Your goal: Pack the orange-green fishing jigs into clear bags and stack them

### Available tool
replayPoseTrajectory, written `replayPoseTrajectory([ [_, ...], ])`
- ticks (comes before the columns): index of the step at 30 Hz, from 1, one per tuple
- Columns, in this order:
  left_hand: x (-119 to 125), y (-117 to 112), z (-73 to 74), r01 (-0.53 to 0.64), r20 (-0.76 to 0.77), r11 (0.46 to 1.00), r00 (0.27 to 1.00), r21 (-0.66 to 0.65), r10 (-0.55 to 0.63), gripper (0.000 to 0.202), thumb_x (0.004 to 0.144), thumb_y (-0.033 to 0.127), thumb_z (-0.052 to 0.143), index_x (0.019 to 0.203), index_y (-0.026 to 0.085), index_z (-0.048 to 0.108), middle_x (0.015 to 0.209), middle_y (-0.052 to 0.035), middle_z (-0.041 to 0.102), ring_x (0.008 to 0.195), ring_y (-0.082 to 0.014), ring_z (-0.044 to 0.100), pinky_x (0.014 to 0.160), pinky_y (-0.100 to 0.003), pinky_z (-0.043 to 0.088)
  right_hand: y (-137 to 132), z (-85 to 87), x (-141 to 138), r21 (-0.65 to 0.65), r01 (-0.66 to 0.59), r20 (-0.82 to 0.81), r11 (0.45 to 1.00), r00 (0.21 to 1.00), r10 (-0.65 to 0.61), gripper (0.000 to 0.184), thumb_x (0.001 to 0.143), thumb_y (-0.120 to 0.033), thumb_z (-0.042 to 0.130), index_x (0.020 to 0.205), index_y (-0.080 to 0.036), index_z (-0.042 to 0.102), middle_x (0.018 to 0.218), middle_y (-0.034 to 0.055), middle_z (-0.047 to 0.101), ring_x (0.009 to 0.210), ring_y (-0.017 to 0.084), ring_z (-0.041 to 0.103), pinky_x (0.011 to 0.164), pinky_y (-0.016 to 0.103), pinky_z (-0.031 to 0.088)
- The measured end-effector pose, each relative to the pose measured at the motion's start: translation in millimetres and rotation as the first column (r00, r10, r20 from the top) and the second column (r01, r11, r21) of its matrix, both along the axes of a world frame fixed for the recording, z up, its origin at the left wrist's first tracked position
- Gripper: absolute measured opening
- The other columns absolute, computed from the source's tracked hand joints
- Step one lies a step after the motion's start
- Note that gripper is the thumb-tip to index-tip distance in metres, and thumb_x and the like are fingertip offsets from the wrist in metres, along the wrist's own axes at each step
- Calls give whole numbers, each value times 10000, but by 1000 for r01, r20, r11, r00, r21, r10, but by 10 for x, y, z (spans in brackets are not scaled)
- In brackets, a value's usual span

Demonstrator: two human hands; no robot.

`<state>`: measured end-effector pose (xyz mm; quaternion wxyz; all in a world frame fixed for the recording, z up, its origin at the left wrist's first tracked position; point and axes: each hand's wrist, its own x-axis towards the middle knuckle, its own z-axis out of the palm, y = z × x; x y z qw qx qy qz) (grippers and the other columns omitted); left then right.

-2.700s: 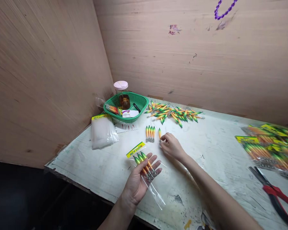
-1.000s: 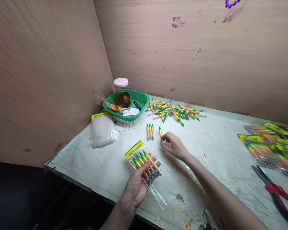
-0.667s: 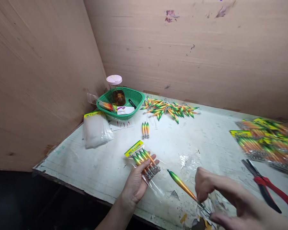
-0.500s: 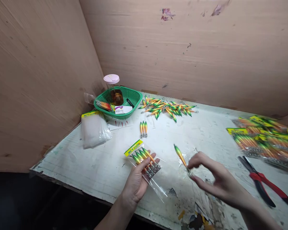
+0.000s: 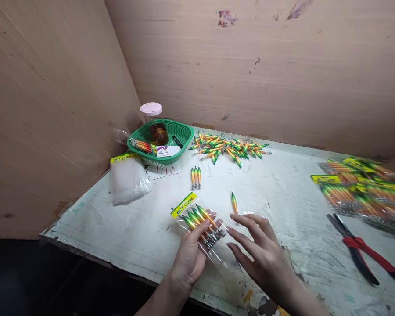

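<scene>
One long near edge of the worn white tabletop (image 5: 283, 188) slants from lower left to bottom centre, passing beneath the left forearm (image 5: 163, 296); open surface stretches from mid-frame toward the filled bags (image 5: 365, 188) at right. The left hand (image 5: 189, 259), lower centre, grips a transparent bag (image 5: 184, 205) holding at least four green-orange lures (image 5: 204, 212). The right hand (image 5: 266, 254), beside it, now has its fingers spread, having pinched a lure in the preceding frame. A single lure (image 5: 234, 202) shows just beyond them, lower end hidden; contact cannot be told. Left of upper centre, a green basket (image 5: 183, 129) contains a pink-lidded jar (image 5: 159, 132), a card (image 5: 168, 151) and packed reddish lures (image 5: 141, 145).
</scene>
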<state>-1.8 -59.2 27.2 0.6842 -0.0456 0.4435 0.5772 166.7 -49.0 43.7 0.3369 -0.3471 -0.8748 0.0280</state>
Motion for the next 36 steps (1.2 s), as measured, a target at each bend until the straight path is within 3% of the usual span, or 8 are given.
replayPoseTrajectory([
  [3, 30, -8, -13, 1, 0, 1000, 1000, 15, -1, 175, 819, 62, 642, 983, 79, 700, 1063, -150, 747, 953, -292, 726, 938, -429, 553, -30, -86, -86, 16, 58, -39, 998, 998, -57, 316, 866, -87, 601, 1168, -179, 626, 1197, 141, 634, 1068, 276, 521, 836, 459, 515],
  [12, 61, -52, -83, 23, 8, 999, 1000, 49, -24, 163, 759, 106, 722, 920, 84, 731, 997, -140, 758, 1004, -320, 707, 955, -425, 540, -51, -135, -85, -14, 75, -183, 997, 980, -76, 261, 838, -72, 597, 1042, -219, 669, 1064, 105, 681, 1008, 256, 573, 809, 448, 531],
  [17, 73, -58, -59, 37, 9, 998, 999, 53, -38, 156, 774, 94, 700, 927, 74, 725, 993, -145, 760, 995, -311, 708, 943, -435, 550, -65, -171, -82, 66, 93, -115, 993, 990, -85, 359, 839, -38, 608, 1159, -197, 646, 1086, 118, 681, 1023, 259, 558, 816, 439, 533],
  [21, 56, -57, -12, 43, 68, 998, 997, 43, -46, 250, 840, 95, 638, 1086, 76, 679, 1061, -152, 748, 1056, -280, 689, 983, -409, 532, -107, -149, -80, 120, 74, -42, 990, 997, -69, 472, 842, -21, 610, 1284, -183, 590, 1142, 129, 685, 1050, 270, 555, 831, 443, 535],
  [24, -14, -57, -10, 58, 139, 997, 988, 50, -65, 381, 896, 124, 577, 1276, 101, 571, 1133, -159, 725, 1034, -285, 699, 982, -468, 526, -64, -91, 7, 41, -14, -118, 999, 993, 18, 458, 852, -52, 597, 1277, -220, 585, 1146, 119, 675, 1040, 264, 587, 799, 428, 548],
  [27, -123, -57, -37, 46, 197, 995, 978, 90, -63, 491, 925, 137, 520, 1409, 129, 439, 1224, -169, 682, 1073, -314, 680, 981, -531, 509, 132, -132, 180, -78, 65, -203, 995, 976, -80, 333, 885, -103, 560, 1176, -256, 616, 1022, 93, 657, 950, 240, 626, 743, 402, 546],
  [32, -220, -48, -73, 25, 345, 991, 936, 133, -69, 538, 971, 287, 449, 1451, 58, 366, 1301, -216, 623, 1156, -360, 624, 982, -578, 488, 545, -467, 362, -225, 59, -3, 973, 998, -61, 151, 854, -205, 606, 987, -239, 671, 863, 53, 638, 776, 204, 629, 628, 334, 543],
  [36, -185, -38, -44, 37, 321, 993, 944, 113, -72, 484, 981, 245, 427, 1446, 116, 391, 1272, -182, 648, 1097, -314, 665, 964, -535, 513, 628, -607, 335, -275, 33, 49, 961, 999, -20, 140, 866, -166, 542, 936, -220, 651, 826, 58, 632, 754, 207, 624, 603, 330, 532],
])
